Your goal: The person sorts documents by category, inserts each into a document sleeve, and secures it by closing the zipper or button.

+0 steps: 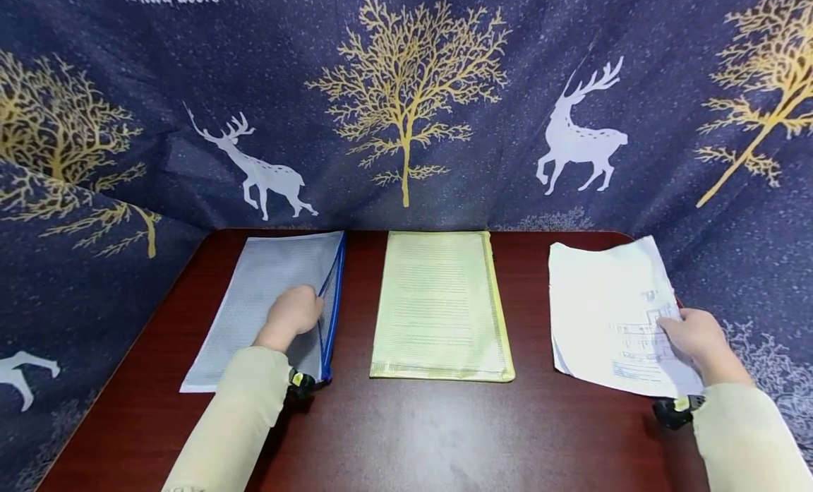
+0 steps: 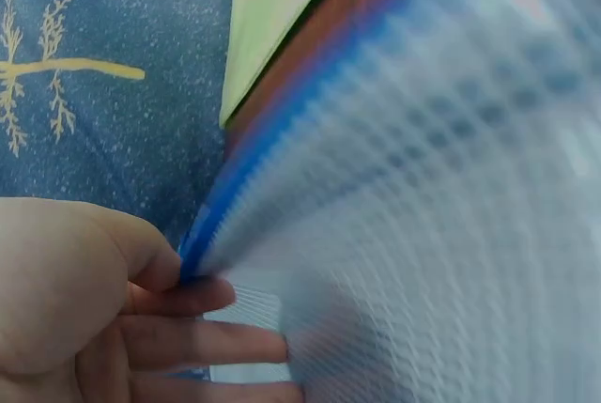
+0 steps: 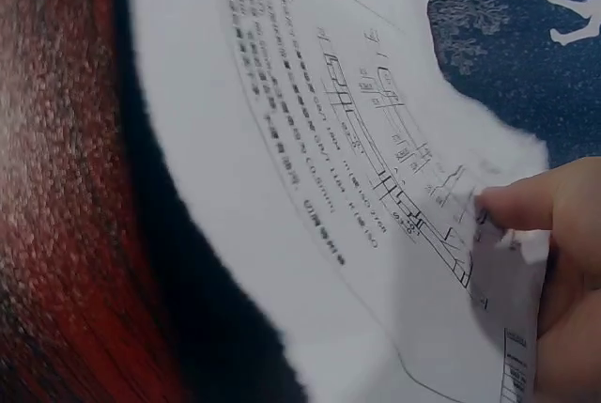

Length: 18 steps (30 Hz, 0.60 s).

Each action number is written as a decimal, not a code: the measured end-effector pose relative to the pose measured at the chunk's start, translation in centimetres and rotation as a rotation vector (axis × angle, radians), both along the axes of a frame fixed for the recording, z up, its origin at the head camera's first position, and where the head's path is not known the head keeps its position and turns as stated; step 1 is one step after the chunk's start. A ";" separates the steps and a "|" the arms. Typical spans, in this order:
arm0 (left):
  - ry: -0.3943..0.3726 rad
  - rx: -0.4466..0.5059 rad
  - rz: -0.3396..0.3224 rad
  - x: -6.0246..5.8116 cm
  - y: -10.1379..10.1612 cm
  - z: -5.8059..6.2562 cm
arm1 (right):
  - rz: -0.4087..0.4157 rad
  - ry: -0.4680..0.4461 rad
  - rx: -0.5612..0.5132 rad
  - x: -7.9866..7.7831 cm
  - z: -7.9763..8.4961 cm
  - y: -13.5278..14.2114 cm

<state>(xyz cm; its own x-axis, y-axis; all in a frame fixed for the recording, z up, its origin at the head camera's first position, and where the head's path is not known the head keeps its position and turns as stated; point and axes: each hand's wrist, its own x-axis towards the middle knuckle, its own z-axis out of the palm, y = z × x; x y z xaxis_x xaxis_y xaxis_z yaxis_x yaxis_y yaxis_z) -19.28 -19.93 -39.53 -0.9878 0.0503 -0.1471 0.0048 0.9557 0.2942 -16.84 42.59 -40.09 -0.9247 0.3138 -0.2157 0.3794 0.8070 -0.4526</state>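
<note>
At the left of the table lies a clear mesh zipper document pouch (image 1: 267, 273) with a blue edge. My left hand (image 1: 295, 312) is over its right side, where a flap looks lifted. In the left wrist view, thumb and forefinger pinch the blue edge of the pouch (image 2: 451, 196), while the other fingers (image 2: 207, 342) extend beneath the mesh. On the right, my right hand (image 1: 699, 337) grips the side of white printed paper (image 1: 603, 294). Up close, the thumb (image 3: 521, 204) presses on the paper (image 3: 282, 196), which bows and bears line drawings and text. Whether it is several sheets I cannot tell.
A yellow-edged mesh zipper pouch (image 1: 438, 301) lies flat in the middle of the dark red table (image 1: 419, 435), lined paper visible through it. Behind the table hangs a navy cloth (image 1: 273, 68) printed with deer and trees.
</note>
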 end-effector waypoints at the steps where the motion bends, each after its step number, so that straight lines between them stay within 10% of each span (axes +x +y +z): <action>1: 0.023 -0.008 -0.012 0.0 0.1 -0.1 | 0.004 0.030 0.018 0.0 -0.1 0.0; 18: 0.134 -0.022 -0.056 0.5 4.6 -1.2 | -0.143 0.258 -0.234 0.0 -0.3 -2.7</action>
